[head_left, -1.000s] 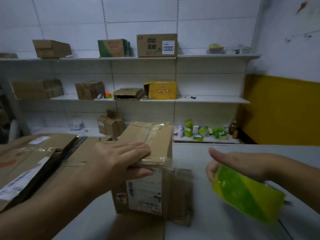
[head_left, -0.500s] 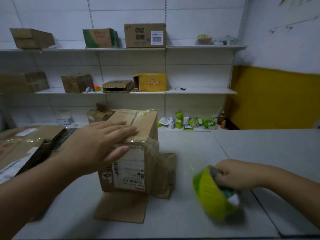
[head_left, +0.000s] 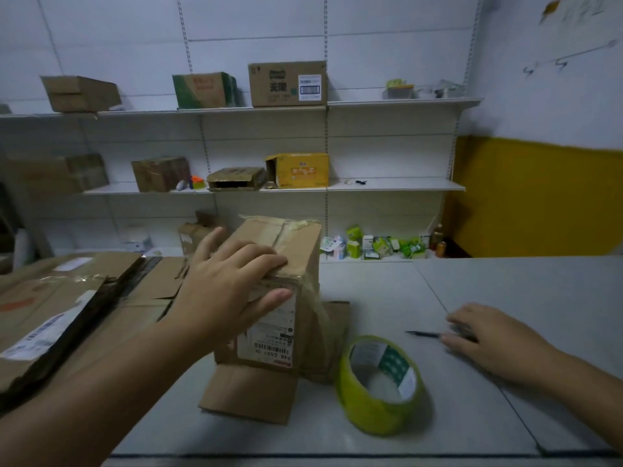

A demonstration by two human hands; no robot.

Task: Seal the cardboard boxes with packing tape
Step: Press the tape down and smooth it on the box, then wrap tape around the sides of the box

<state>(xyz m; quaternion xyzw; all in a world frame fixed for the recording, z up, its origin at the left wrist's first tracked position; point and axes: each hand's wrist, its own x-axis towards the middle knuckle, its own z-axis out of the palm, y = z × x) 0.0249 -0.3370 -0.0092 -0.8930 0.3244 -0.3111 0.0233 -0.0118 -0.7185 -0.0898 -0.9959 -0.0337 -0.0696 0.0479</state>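
Note:
A small cardboard box (head_left: 303, 251) stands upright on the grey table, with clear tape over its top and a white shipping label on its front. My left hand (head_left: 229, 284) presses on the box's top front edge, fingers flat on top and thumb against the front face. A green-yellow roll of packing tape (head_left: 381, 385) lies on the table just right of the box, and no hand touches it. Farther right, my right hand (head_left: 488, 335) rests low on the table. Its thumb and fingers pinch a black pen (head_left: 421, 333).
Flattened cardboard boxes (head_left: 60, 298) are stacked on the table's left side. A loose cardboard flap (head_left: 249, 392) lies under the box's front. Wall shelves (head_left: 387, 187) behind hold several boxes, and small cartons sit on the lowest one. The grey table (head_left: 505, 284) stretches to the right.
My right hand set the tape roll down on the table, let go of it and moved right onto the pen. My left hand stayed on the box top.

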